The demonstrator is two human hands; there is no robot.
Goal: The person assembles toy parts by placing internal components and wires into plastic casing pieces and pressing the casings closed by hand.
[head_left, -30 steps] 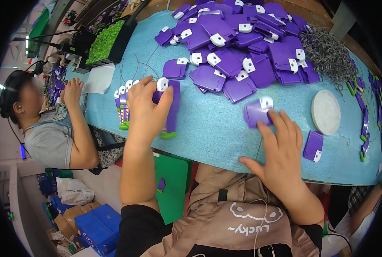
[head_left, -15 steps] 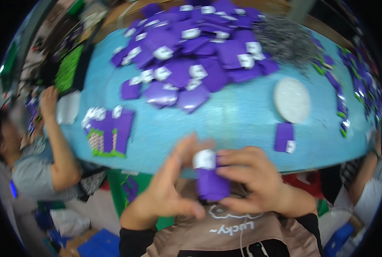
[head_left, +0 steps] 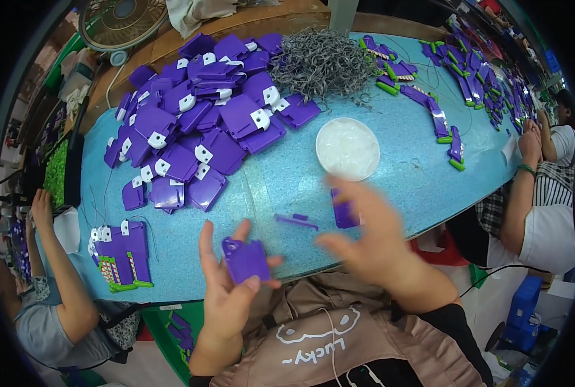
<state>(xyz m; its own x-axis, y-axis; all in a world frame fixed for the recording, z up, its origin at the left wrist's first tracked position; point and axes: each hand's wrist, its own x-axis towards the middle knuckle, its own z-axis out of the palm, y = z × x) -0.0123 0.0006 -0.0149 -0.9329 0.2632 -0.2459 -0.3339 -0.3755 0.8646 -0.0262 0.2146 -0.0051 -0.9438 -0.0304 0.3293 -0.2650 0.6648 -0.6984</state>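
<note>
My left hand point(head_left: 225, 302) is closed on a flat purple plastic plate point(head_left: 247, 264), held between thumb and fingers above the table's near edge. A small round hole shows at one corner of the plate. To the right, my right hand point(head_left: 384, 242) is smeared by motion, with thumb and fingers spread apart and nothing seen between them. Its fingertips are close to a round white dish point(head_left: 347, 149) and a purple piece point(head_left: 343, 213) that the hand partly covers. Between my hands is a thin purple strip point(head_left: 296, 222); whether it touches the table is hard to tell.
Purple cases with white corner pieces point(head_left: 184, 106) are heaped at the back left, beside a tangle of grey rings point(head_left: 326, 64). Several assembled purple pieces with green ends point(head_left: 123, 258) lie front left; more point(head_left: 439, 116) lie at right. Co-workers sit on both sides.
Both hands were around a purple piece with a white top near my chest. Now the left holds a purple plate alone, and the right has moved away toward the dish. The view has turned right.
</note>
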